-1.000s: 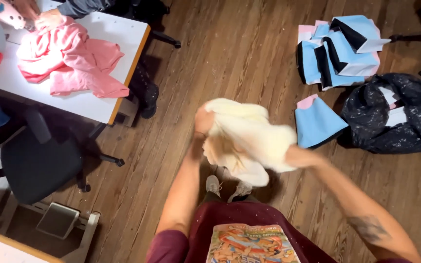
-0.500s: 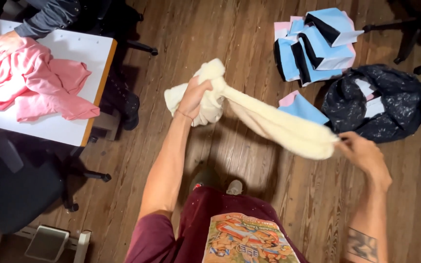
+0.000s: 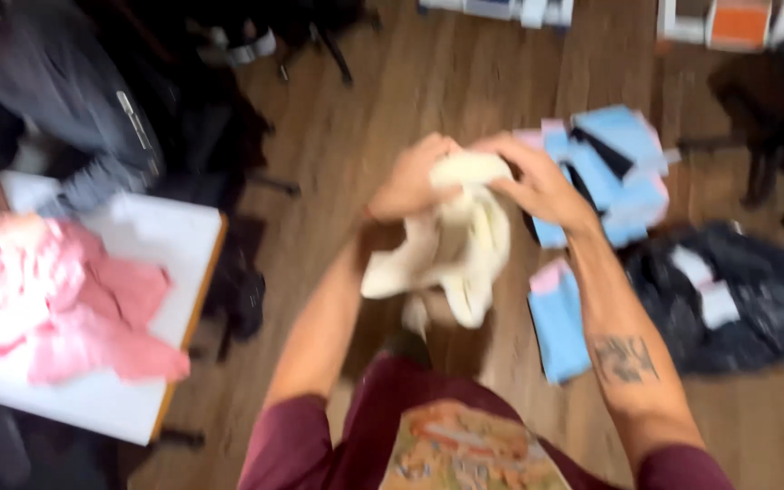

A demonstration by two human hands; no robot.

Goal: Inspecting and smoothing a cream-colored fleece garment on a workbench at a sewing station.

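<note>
Both of my hands hold a cream-coloured garment (image 3: 465,245) in front of my chest, above the wooden floor. My left hand (image 3: 415,177) grips its top on the left side. My right hand (image 3: 537,181) pinches the top on the right, and the two hands are close together. The cloth hangs down between them in loose folds. The picture is blurred by motion.
A white table (image 3: 170,272) at the left carries a pink garment (image 3: 65,308), with another person in a grey sleeve (image 3: 74,118) beside it. Blue and pink packets (image 3: 619,172) and a black bag (image 3: 737,299) lie on the floor at the right. Chairs stand at the back.
My hands, spread apart with the garment stretched between them half a second ago, have come together at its top. The cloth now hangs bunched. The view has tilted up.
</note>
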